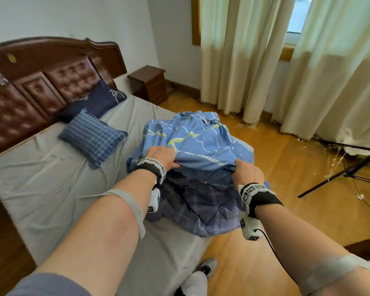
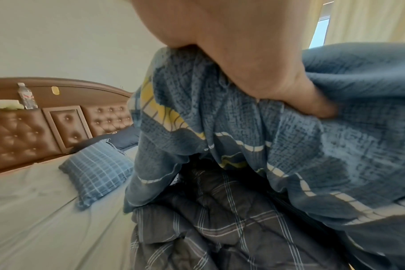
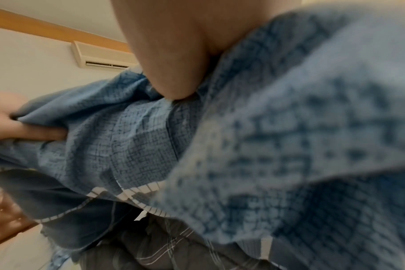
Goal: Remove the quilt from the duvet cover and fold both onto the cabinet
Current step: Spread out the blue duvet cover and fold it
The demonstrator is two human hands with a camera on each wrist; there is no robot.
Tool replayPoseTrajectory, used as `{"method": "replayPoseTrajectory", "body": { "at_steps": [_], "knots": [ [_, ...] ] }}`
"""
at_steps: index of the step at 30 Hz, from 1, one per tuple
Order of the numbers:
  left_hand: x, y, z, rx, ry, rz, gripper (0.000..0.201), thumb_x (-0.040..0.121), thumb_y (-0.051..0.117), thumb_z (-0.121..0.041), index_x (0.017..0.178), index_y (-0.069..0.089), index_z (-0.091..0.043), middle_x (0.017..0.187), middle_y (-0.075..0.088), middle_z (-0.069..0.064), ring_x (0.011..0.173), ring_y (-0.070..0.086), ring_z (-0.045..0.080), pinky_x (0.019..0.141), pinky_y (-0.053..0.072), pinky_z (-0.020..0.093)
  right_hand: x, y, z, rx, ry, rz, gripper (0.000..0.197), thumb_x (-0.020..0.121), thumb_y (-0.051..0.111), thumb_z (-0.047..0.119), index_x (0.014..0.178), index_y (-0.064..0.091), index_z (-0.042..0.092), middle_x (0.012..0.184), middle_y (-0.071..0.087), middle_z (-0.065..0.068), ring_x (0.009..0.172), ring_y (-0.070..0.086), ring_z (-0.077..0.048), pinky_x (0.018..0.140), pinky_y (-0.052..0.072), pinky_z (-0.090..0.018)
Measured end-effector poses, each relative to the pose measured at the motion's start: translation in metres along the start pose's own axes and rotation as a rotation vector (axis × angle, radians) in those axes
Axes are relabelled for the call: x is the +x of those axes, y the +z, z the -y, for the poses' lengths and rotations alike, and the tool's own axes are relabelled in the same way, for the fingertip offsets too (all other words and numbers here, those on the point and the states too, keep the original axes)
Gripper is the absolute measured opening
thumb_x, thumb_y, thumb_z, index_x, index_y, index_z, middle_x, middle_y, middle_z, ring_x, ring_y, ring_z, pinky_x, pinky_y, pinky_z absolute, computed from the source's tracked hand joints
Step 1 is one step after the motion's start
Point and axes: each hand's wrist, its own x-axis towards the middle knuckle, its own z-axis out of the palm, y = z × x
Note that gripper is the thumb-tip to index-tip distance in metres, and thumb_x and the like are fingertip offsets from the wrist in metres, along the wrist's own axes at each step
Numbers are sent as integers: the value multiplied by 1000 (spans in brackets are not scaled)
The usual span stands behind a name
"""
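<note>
A light blue duvet cover (image 1: 192, 137) with white and yellow lines lies bunched at the bed's right edge. Its open edge is lifted, and the dark plaid quilt (image 1: 199, 208) shows beneath it. My left hand (image 1: 161, 158) grips the cover's edge on the left; my right hand (image 1: 247, 168) grips it on the right. In the left wrist view my thumb pinches the duvet cover (image 2: 254, 131) above the quilt (image 2: 220, 228). The right wrist view shows the duvet cover (image 3: 139, 138) held in my right hand, the left hand (image 3: 16, 126) beside it, and the quilt (image 3: 150, 246) below.
The bed (image 1: 51, 189) has a grey sheet, a plaid pillow (image 1: 92, 137) and a navy pillow (image 1: 94, 101) by the brown headboard (image 1: 30, 82). A wooden nightstand (image 1: 150, 82) stands at the bed's far corner. Curtains (image 1: 265, 60) and a black tripod (image 1: 350, 169) stand on the wooden floor at right.
</note>
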Motion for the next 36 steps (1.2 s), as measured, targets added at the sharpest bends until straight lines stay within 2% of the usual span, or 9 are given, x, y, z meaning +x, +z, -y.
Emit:
{"method": "replayPoseTrajectory", "body": {
  "at_steps": [3, 5, 7, 9, 15, 25, 29, 33, 36],
  "knots": [
    [-59, -6, -4, 76, 70, 7, 81, 67, 56, -86, 105, 53, -15, 93, 68, 4, 88, 67, 26, 63, 41, 31, -50, 3, -2, 29, 22, -10, 11, 84, 48, 3, 89, 50, 13, 61, 46, -6, 62, 50, -32, 52, 36, -32],
    [-88, -1, -3, 127, 78, -20, 62, 81, 64, -62, 118, 51, -14, 101, 69, 5, 95, 68, 28, 67, 42, 33, -77, 3, 1, 40, 43, -13, 11, 84, 49, 5, 91, 51, 13, 61, 44, -5, 62, 49, -32, 51, 34, -31],
    [-110, 1, 5, 182, 44, -32, 45, 92, 57, -23, 133, 45, -12, 109, 70, 7, 102, 67, 29, 71, 46, 35, -102, 4, 11, 76, 48, -20, 9, 84, 50, 8, 91, 52, 13, 62, 48, -6, 65, 51, -32, 52, 36, -31],
    [-130, 0, 17, 207, 24, -26, 41, 93, 49, -7, 133, 47, -12, 112, 70, 9, 105, 67, 30, 71, 46, 35, -127, 2, 26, 127, 59, -46, 5, 86, 51, 17, 86, 54, 13, 63, 49, -5, 66, 51, -32, 55, 39, -31],
    [-187, 11, 71, 179, 33, -69, 26, 91, 52, -8, 113, 61, -18, 109, 71, 7, 103, 68, 30, 75, 52, 36, -185, 15, 83, 147, 48, -96, 30, 88, 47, 45, 77, 52, 17, 74, 62, -7, 72, 60, -33, 59, 40, -32],
    [-324, 89, 251, 59, -5, -90, 22, 91, 56, -17, 112, 61, -20, 114, 68, 4, 108, 65, 25, 78, 49, 34, -296, 80, 283, 144, 108, -78, 36, 89, 45, 51, 85, 58, 18, 87, 68, -14, 82, 64, -38, 65, 45, -36],
    [-361, 99, 293, 14, 4, -200, 29, 89, 57, -13, 118, 62, -18, 132, 62, 4, 123, 56, 24, 88, 49, 35, -341, 86, 332, 151, 156, -86, 37, 89, 45, 52, 88, 60, 18, 92, 70, -15, 87, 64, -38, 68, 47, -38],
    [-376, 106, 324, -65, -86, -295, 33, 87, 57, -10, 118, 62, -20, 108, 68, 7, 106, 61, 27, 82, 51, 37, -356, 66, 363, 91, 178, -197, 37, 91, 46, 50, 91, 60, 15, 91, 69, -16, 86, 65, -38, 66, 44, -37],
    [-382, 125, 341, -106, -129, -308, 33, 86, 57, -10, 117, 62, -22, 106, 67, 4, 108, 56, 25, 78, 49, 35, -362, 53, 382, 86, 162, -263, 31, 92, 47, 45, 92, 59, 16, 90, 69, -14, 86, 65, -37, 63, 38, -34]
  ]
}}
